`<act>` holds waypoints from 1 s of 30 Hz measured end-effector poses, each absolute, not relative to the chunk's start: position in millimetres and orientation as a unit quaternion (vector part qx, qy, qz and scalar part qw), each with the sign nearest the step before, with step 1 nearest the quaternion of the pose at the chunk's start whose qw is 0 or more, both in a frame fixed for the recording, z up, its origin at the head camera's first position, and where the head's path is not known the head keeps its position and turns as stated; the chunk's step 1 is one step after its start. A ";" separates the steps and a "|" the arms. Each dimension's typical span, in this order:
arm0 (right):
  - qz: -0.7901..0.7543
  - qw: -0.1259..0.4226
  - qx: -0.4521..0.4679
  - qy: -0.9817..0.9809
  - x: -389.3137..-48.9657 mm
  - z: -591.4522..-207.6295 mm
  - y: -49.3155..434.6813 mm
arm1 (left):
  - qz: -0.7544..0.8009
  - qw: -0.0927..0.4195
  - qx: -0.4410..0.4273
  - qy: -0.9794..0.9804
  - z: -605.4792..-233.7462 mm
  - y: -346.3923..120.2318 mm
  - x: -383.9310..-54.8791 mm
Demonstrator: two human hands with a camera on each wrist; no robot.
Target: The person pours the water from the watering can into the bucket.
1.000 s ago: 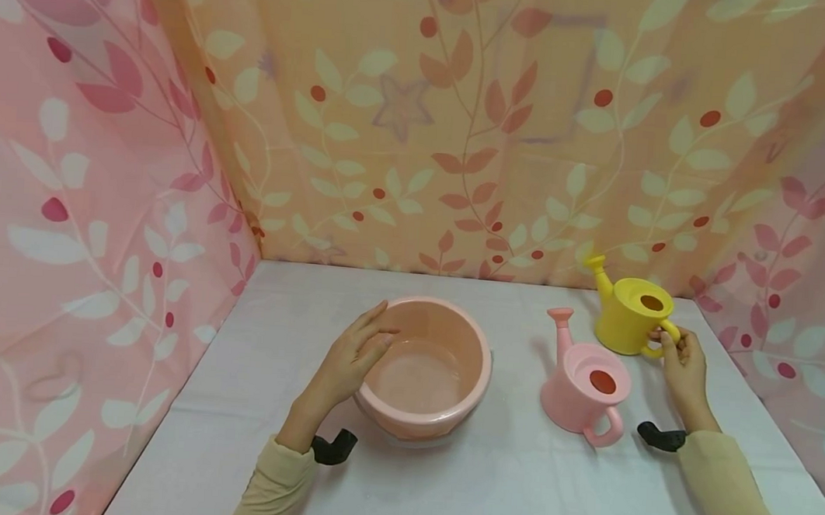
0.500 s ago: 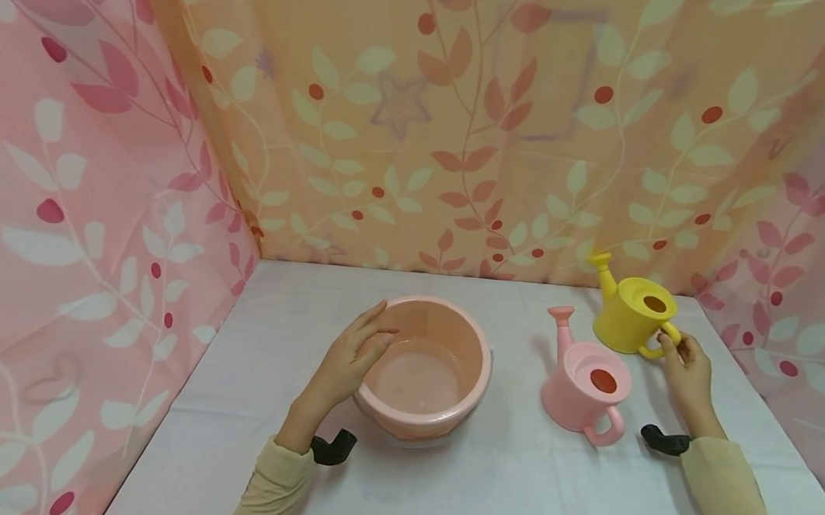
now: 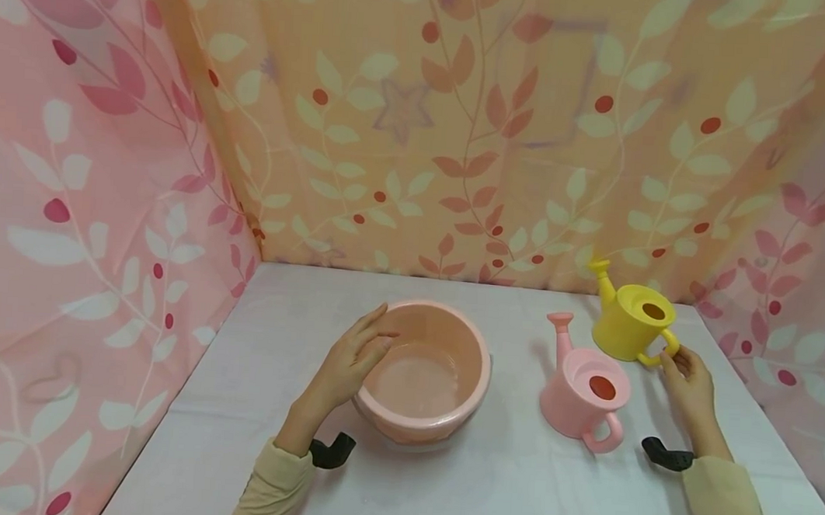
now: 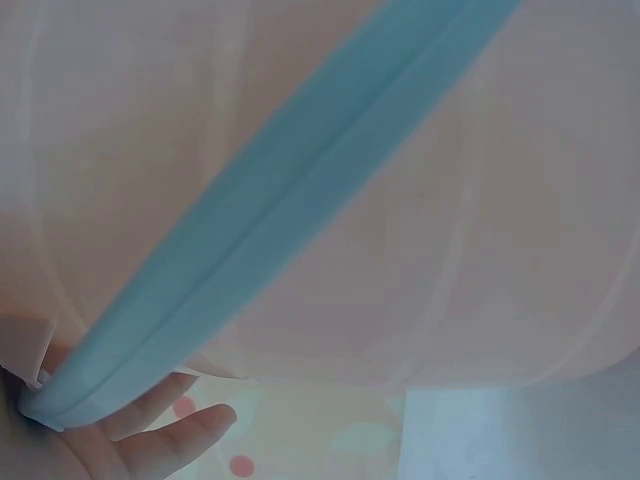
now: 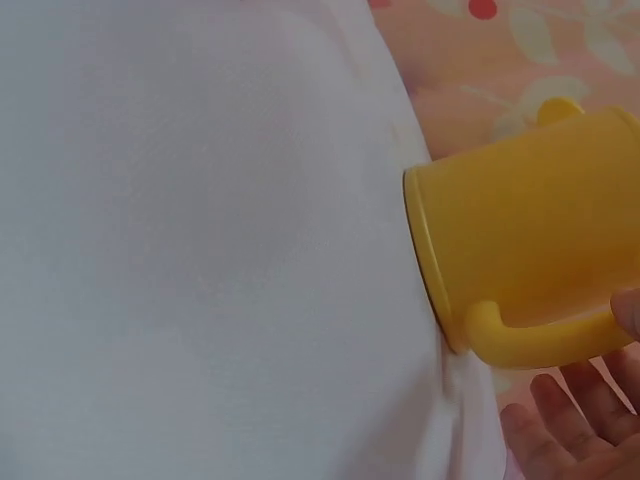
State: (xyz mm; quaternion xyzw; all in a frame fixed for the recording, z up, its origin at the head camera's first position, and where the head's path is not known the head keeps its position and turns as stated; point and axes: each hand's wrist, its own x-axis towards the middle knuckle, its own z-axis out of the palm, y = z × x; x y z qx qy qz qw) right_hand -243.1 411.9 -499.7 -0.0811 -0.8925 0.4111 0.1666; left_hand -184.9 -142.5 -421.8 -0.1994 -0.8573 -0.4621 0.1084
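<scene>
A round pink basin (image 3: pixel 424 367) stands mid-table, a pale bluish carrying strap or handle (image 4: pixel 270 215) hanging across its side in the left wrist view. My left hand (image 3: pixel 344 363) lies at its left rim, fingers nearly straight and reaching over the edge. At the back right is a yellow watering can (image 3: pixel 629 323), upright, its spout to the left. My right hand (image 3: pixel 691 389) is at the can's handle (image 5: pixel 550 340); the thumb appears to touch it, while the other fingers are spread loosely beside it. A pink watering can (image 3: pixel 583 395) stands in front of the yellow one.
A white cloth (image 3: pixel 498 487) covers the table. Patterned orange fabric (image 3: pixel 433 134) hangs along the back, with pink fabric (image 3: pixel 104 272) on the left and more on the right. Black wrist devices (image 3: pixel 332 449) are worn on both wrists.
My right hand has loosened from the yellow can's handle and drawn slightly back toward me. The yellow can stays about where it was. My left hand, the basin and the pink can have not moved.
</scene>
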 end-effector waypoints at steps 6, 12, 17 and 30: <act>0.417 0.157 -0.126 -0.886 -236.0 -496.0 409.8 | -0.462 0.107 -0.199 -0.857 -422.6 -142.6 -184.9; 0.444 0.154 -0.150 -0.870 -228.9 -490.5 403.8 | -0.467 0.100 -0.194 -0.857 -420.6 -142.0 -183.7; 0.464 0.166 -0.159 -0.856 -221.0 -487.4 396.6 | -0.465 0.105 -0.195 -0.857 -421.4 -142.5 -183.9; 0.513 0.202 -0.094 -0.829 -228.7 -532.2 417.9 | -0.465 0.106 -0.195 -0.857 -420.4 -141.9 -183.2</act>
